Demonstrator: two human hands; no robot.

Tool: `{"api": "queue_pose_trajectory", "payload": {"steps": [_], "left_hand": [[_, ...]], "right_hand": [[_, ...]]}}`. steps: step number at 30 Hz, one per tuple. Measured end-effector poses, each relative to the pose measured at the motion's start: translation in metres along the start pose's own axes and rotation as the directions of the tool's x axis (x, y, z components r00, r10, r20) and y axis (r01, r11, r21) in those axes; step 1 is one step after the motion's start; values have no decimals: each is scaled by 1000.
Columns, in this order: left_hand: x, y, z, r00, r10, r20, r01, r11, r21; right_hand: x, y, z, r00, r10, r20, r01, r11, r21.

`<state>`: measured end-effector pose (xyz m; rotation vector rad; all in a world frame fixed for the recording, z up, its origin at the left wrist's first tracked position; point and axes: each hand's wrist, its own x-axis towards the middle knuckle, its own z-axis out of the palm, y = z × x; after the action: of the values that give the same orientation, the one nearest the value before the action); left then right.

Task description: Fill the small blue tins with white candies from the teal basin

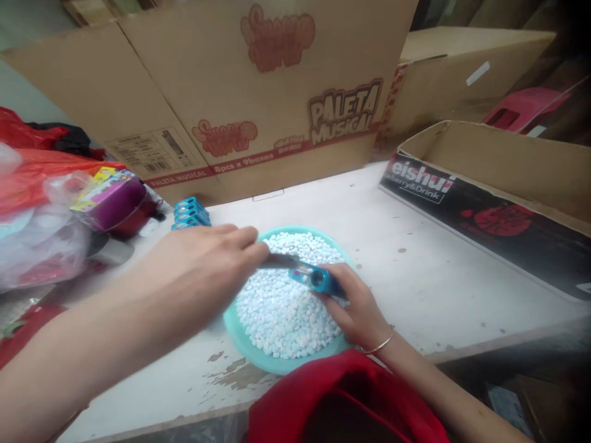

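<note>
My left hand (226, 252) is closed around a grey, spoon-like tool (279, 261), whose tip meets a small blue plastic case. That blue case (318, 278), with a round dark hole in its face, is gripped by my right hand (360, 301). Both hands are over a turquoise bowl (235, 335) on the table. Small pale white-blue candy-like pellets (286, 326) fill the bowl. Past my left wrist, several similar blue cases (190, 212) stand stacked in a row. Blur hides the exact shape of the tool's tip.
A large printed cardboard box (277, 111) stands along the back of the white table (401, 271). To the right sits an open black-printed carton (462, 203). Plastic bags (41, 227) and a purple package (117, 200) crowd the left side. Red cloth (341, 400) shows at the front.
</note>
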<state>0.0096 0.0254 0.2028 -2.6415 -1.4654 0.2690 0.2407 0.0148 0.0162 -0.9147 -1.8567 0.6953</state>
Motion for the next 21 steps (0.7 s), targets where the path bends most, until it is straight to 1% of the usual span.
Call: {"api": "queue_pose_trajectory", "payload": {"steps": [1,3,4,5,6,7,9,11,12,14,16,18,19,21], "left_hand": [[1,-10,12,999,-21,39,20,999,44],[3,-31,47,990,-75,116,66,994,84],[5,-38,68,985,-86,150,78,995,55],[7,-43,90,983,-81,164,83,996,-8],[9,-44,112,984,-57,169,74,993,-92],[12,-41,132,985,-34,169,60,987,-151],[18,-24,167,988,6,157,33,968,-248],[24,-1,191,990,26,137,19,947,-322],[26,10,199,992,28,122,18,931,-364],[28,25,208,995,24,93,21,892,-451],[25,29,209,997,24,73,19,844,-536],[18,24,203,998,25,58,15,796,-606],[13,19,197,998,25,51,13,776,-630],[2,7,180,999,13,38,16,739,-674]], "right_hand": [[0,0,-2,1000,4,-11,-4,1000,-3],[-1,1,-7,999,7,-35,-7,1000,-9],[-2,1,-10,999,8,-46,-9,1000,-10],[-2,0,-12,998,13,-55,-13,1000,-8],[-2,0,-13,998,18,-61,-19,1000,-4],[-2,0,-15,998,26,-66,-26,1000,0],[-2,-1,-17,996,44,-76,-43,999,7],[-3,-2,-18,994,60,-89,-60,998,3],[-3,-2,-19,993,69,-95,-70,998,-3],[-3,-2,-21,991,88,-104,-90,996,-14],[-3,-2,-25,988,107,-111,-110,994,-21],[-2,-1,-28,985,121,-124,-125,992,-25],[-2,-1,-29,983,125,-135,-130,991,-30],[0,0,-30,980,123,-155,-132,990,-46]]}}
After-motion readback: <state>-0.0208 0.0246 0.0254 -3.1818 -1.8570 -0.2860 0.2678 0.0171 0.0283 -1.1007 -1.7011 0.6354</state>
